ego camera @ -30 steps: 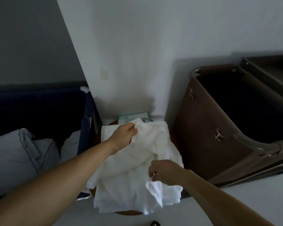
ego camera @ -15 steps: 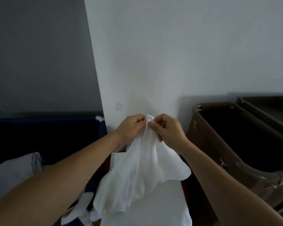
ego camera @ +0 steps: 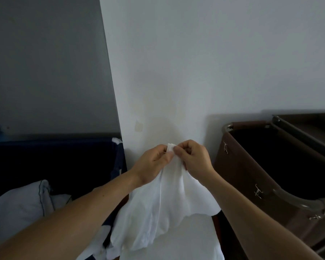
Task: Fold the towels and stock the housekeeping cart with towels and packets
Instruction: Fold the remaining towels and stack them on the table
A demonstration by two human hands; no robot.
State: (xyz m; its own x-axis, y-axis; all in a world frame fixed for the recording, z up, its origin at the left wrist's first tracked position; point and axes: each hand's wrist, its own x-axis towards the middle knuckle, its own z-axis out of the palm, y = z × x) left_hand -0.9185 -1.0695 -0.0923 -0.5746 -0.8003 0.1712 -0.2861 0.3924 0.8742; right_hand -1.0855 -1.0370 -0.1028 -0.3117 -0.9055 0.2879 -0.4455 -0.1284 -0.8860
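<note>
A white towel [ego camera: 163,209] hangs in the air in front of the white wall, gathered at its top edge. My left hand [ego camera: 154,164] and my right hand [ego camera: 193,160] pinch that top edge side by side, fingertips almost touching. The cloth drapes down between my forearms. More white towel [ego camera: 186,239] lies flat below it. The brown housekeeping cart [ego camera: 251,177] with its dark open bag stands to the right.
A dark blue bin [ego camera: 118,162] stands at the left with a pale pillow [ego camera: 19,209] in front of it. The white wall [ego camera: 195,72] is close ahead, a grey wall to its left. The cart's metal rail [ego camera: 296,199] curves at lower right.
Both hands lifted the towel off the pile and came together at its top edge. Since half a second ago they hold nearly still, and the view has tilted up.
</note>
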